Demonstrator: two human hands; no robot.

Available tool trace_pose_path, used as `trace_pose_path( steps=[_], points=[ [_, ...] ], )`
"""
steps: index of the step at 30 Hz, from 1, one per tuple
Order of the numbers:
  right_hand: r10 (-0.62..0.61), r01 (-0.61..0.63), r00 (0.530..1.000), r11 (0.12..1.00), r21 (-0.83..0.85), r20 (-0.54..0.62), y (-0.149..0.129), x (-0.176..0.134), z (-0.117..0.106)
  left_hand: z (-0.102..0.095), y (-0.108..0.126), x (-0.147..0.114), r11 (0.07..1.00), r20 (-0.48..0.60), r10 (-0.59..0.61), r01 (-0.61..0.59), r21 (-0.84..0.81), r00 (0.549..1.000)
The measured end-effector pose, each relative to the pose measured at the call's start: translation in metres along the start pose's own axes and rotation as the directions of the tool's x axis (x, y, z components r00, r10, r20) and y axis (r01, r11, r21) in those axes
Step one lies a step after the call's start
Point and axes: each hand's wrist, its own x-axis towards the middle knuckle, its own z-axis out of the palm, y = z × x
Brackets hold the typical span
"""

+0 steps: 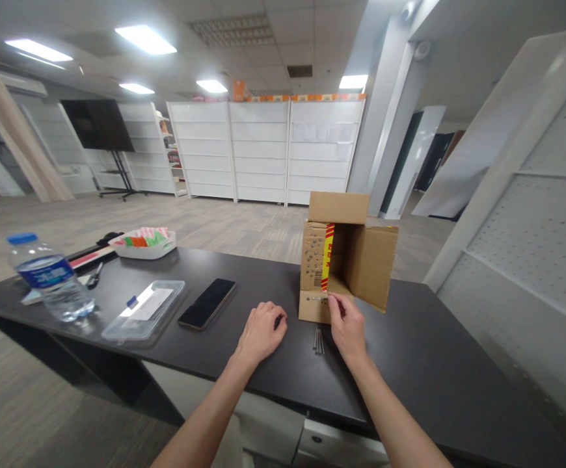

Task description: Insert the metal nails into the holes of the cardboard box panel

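A cardboard box (315, 259) stands on the dark table with its flaps spread. Red-and-yellow tape (328, 257) runs down its left flap, where several small round metal heads show. A short row of the same metal heads (316, 298) crosses the lower front flap. At that flap's right end my right hand (347, 325) is closed in a pinch; what sits between its fingertips is too small to name. Several thin metal nails or screws (319, 340) lie just left of it. My left hand (262, 331) rests on the table, fingers curled inward, hiding anything inside.
Left of my hands lie a black phone (207, 303) and a clear plastic case (145, 310). Farther left stands a water bottle (51, 279), with a white basket (146, 247) of colourful packets behind. A perforated white panel (541, 260) rises beyond the table's right side.
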Motion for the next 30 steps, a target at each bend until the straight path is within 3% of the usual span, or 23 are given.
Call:
trace_pose_path(
  steps=[10,30],
  points=[
    [-0.120,0.121,0.993,0.992,-0.037,0.017,-0.0012,-0.0016,-0.0001,0.0005,-0.0011,-0.0003,1.000,-0.004,0.001,-0.001,-0.009,1.000],
    [-0.102,0.103,0.995,0.992,-0.078,0.009,0.0025,-0.0040,0.0021,0.0002,0.0001,-0.0014,1.000,0.000,0.000,0.000,-0.011,1.000]
  ],
)
